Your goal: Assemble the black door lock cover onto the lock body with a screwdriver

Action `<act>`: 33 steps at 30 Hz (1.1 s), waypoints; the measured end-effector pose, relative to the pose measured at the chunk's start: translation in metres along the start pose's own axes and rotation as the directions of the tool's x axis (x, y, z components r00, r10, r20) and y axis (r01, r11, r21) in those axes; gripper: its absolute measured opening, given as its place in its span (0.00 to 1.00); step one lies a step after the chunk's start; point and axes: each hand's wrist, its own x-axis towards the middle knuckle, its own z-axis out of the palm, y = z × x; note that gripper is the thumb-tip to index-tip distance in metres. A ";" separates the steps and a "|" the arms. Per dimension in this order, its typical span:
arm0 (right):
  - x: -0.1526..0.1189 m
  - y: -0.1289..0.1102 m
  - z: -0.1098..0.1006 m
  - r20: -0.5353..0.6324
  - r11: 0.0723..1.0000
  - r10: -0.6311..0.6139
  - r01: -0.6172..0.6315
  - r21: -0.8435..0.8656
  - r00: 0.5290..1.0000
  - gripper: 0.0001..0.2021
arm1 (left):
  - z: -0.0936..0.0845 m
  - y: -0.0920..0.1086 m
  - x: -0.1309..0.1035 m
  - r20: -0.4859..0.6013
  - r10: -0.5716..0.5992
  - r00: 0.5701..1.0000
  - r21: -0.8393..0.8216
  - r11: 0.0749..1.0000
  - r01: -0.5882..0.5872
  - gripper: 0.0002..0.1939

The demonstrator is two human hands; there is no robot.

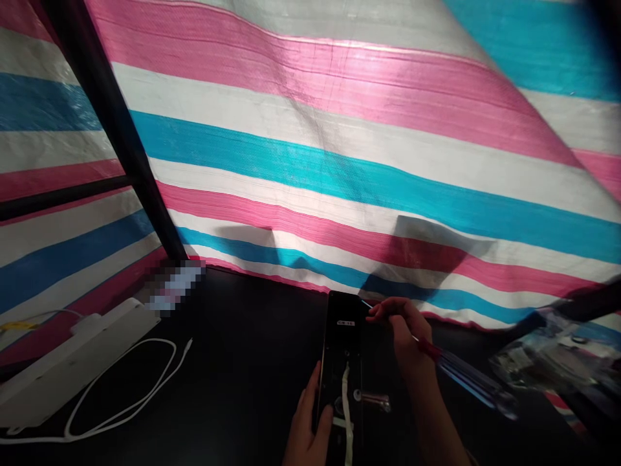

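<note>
A long dark panel, looking like an electronic door lock panel (347, 343), lies on the black table, a small white label near its far end. A pale flat cable (346, 401) runs along its face toward me. From its right side sticks out a shiny metal lever handle (376, 400). My left hand (309, 424) grips the panel's left edge, thumb over the face and fingers along the side. In my right hand (406, 327) is a screwdriver (468, 375) with a red and clear handle. Its thin shaft points left, the tip close to the panel's far right corner; contact cannot be made out.
On the left lie a white power strip (82, 369) and a looped white cable (169, 375). Clear plastic bags (543, 356) holding small parts are at the right edge. Striped plastic sheeting (291, 142) on a dark frame (114, 123) rises behind the table.
</note>
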 end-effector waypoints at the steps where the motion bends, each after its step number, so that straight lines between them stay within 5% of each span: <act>1: -0.001 -0.002 0.001 -0.006 1.000 -0.001 0.001 -0.001 1.000 0.06 | 0.000 0.000 0.000 -0.002 0.004 1.000 -0.001 1.000 -0.004 0.30; 11: -0.006 -0.015 0.008 -0.060 0.999 0.006 -0.004 0.033 0.998 0.05 | 0.000 -0.001 0.000 -0.008 0.002 1.000 0.000 1.000 -0.002 0.30; 24: -0.001 -0.004 0.002 0.053 0.999 -0.019 0.020 -0.030 0.998 0.07 | 0.000 0.002 0.000 -0.017 0.012 1.000 -0.020 1.000 -0.012 0.30; 33: -0.003 -0.009 0.004 0.011 0.999 -0.037 0.037 0.015 0.999 0.06 | 0.000 0.005 -0.001 -0.024 0.017 1.000 -0.027 0.999 -0.017 0.30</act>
